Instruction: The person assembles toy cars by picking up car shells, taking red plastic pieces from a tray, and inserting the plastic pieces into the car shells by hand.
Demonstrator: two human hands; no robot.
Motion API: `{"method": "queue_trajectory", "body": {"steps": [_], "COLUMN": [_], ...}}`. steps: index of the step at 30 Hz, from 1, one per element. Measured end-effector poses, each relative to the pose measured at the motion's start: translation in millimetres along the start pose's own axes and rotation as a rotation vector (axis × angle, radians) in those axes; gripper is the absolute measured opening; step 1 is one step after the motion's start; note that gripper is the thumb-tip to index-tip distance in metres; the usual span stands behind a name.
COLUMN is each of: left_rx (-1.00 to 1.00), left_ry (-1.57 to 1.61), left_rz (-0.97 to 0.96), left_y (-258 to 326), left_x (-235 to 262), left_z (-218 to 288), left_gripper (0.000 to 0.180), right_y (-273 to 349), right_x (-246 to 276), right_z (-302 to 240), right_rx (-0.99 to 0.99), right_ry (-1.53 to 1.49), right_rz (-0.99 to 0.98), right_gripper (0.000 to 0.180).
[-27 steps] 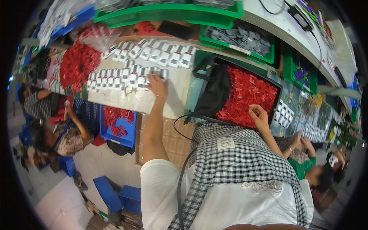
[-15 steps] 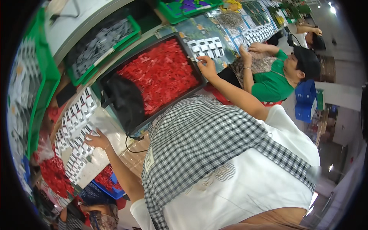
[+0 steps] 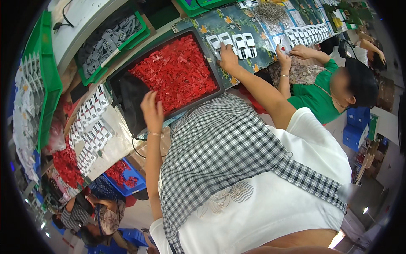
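My right hand reaches past the far right corner of a black tray. Its fingers close on the near end of a white plastic casing with a grey part, in a short row of similar casings. What its fingertips do underneath is partly hidden. Small red plastic pieces fill most of the tray. My left hand hovers over the tray's near left side, beside a black cloth-like thing. Its fingers are stretched and a little apart, with nothing visible in them.
Rows of white casings stand on the left, near a blue bin of red pieces. Green crates with grey parts line the back. A co-worker in green works at the right, beside more casings and a wire heap.
My left hand has left the casings on the left and moved right to the tray. My right hand has moved from the tray's rim onto the casings. The whole view has shifted.
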State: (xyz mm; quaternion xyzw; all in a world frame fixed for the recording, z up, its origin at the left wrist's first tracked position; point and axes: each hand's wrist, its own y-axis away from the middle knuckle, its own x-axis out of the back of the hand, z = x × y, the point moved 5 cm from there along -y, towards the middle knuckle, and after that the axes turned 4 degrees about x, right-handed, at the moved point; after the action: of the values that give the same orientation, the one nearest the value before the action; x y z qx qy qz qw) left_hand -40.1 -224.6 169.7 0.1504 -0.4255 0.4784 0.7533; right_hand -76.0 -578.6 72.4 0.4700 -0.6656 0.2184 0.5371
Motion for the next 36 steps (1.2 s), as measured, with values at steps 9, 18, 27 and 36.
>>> {"method": "queue_trajectory", "body": {"steps": [9,18,27,36], "left_rx": [0.441,0.066,-0.027,0.778], "left_ry": [-0.145,0.002,0.252,1.050], "left_rz": [-0.214,0.125,-0.214,-0.148], "left_y": [-25,-72,-60,23], "left_x": [-108,-67,-59,-61], "left_z": [-25,53,107,10], "left_gripper": [0.079,0.069,0.061,0.023], "right_y": [-9,41,72,28], "right_x": [18,87,96,-46], "right_z": [50,-11,-105,-123], "right_rx": [0.019,0.357,0.854,0.862], "right_ry": [-0.522,-0.661,-0.613,-0.164], "right_rz": [0.254,0.337,0.003,-0.158], "right_gripper": [0.028,0.022,0.016,0.026]}}
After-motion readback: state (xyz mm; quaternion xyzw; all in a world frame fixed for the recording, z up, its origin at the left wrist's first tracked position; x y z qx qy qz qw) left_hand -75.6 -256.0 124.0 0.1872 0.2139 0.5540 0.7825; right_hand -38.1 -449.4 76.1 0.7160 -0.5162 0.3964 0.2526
